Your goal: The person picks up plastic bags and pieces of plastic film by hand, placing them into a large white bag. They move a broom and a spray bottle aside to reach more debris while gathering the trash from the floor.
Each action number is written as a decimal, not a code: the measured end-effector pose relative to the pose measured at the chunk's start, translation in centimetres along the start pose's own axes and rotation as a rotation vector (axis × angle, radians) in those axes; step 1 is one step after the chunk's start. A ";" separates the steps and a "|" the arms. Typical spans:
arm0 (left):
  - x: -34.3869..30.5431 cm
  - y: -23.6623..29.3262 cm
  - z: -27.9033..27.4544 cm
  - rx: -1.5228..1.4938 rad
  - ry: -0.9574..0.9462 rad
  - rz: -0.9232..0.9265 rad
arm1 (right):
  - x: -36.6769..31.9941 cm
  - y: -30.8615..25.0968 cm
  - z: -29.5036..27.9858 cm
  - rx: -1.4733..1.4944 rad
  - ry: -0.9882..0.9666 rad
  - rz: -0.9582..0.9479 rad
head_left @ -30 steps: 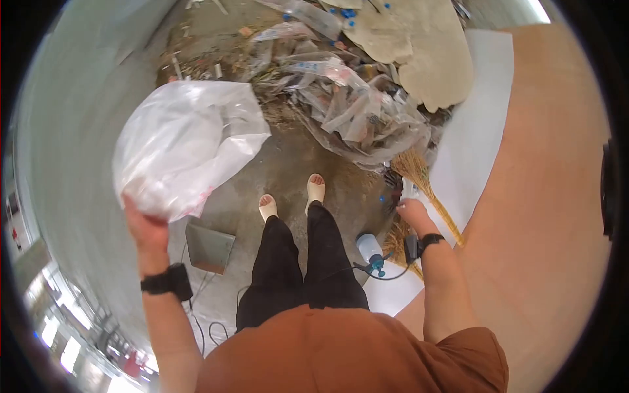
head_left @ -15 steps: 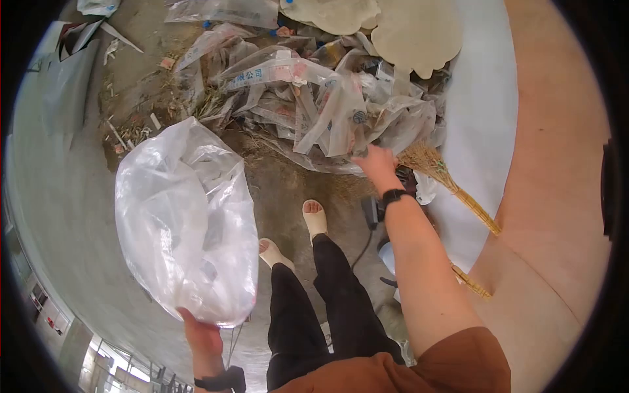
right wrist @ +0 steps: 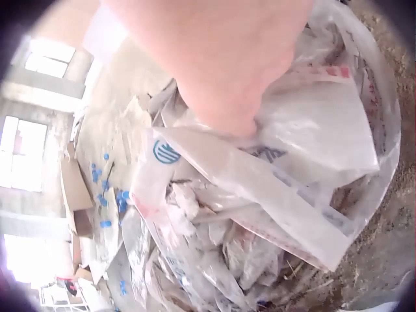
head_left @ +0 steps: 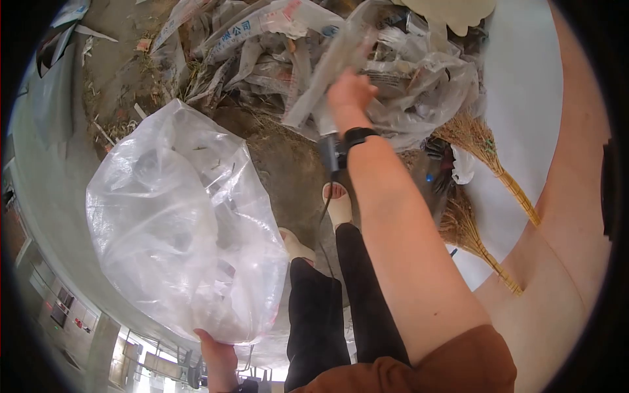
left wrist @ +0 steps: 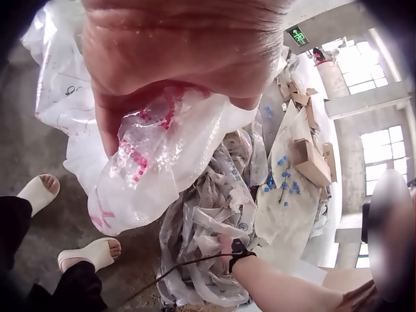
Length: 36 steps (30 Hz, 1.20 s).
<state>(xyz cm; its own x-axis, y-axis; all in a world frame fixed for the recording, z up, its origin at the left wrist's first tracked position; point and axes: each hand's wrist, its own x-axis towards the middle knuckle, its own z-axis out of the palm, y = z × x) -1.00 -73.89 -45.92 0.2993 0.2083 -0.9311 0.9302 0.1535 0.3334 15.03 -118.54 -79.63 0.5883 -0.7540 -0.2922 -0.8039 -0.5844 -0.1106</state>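
A large translucent plastic bag (head_left: 190, 223) hangs puffed out on the left, with red print on its gathered part in the left wrist view. My left hand (head_left: 219, 360) grips that bag by its near edge, the thumb lying over the plastic. At the heap of crumpled plastic film (head_left: 419, 98), my right hand (head_left: 352, 97) holds a greyish plastic sheet (head_left: 321, 82), which rises slightly blurred past the knuckles. In the right wrist view the fingertips (right wrist: 237, 127) sink into the printed film and are partly hidden by it.
Two straw brooms (head_left: 475, 141) lie right of the heap, beside a white panel (head_left: 524, 85). Dark gloves (head_left: 438, 149) lie near them. Flat beige sheets (left wrist: 283, 214) with blue caps (left wrist: 284, 162) and cardboard boxes (left wrist: 312, 162) stand beyond. My slippered feet (head_left: 337, 203) are below the heap.
My right hand has moved from beside the brooms onto the heap, then left with a plastic sheet drawn up. The left hand has brought the bag nearer my body, and it has spread wider.
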 end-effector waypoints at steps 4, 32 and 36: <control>0.4 0.3 -0.7 -0.006 0.026 -0.023 | -4.5 -5.7 1.6 0.169 0.188 -0.273; -3.6 2.0 -0.9 -0.073 -0.018 0.113 | -17.2 -13.1 -9.0 0.279 -0.330 -0.576; -3.4 1.6 0.0 -0.086 -0.006 0.105 | -11.4 -6.4 -7.5 0.116 -0.251 -0.493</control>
<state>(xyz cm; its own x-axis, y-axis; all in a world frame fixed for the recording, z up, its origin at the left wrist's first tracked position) -0.56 -74.30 -42.24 0.3959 0.2221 -0.8910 0.8720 0.2133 0.4406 14.10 -108.40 -68.49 0.8690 -0.2978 -0.3951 -0.4523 -0.8017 -0.3907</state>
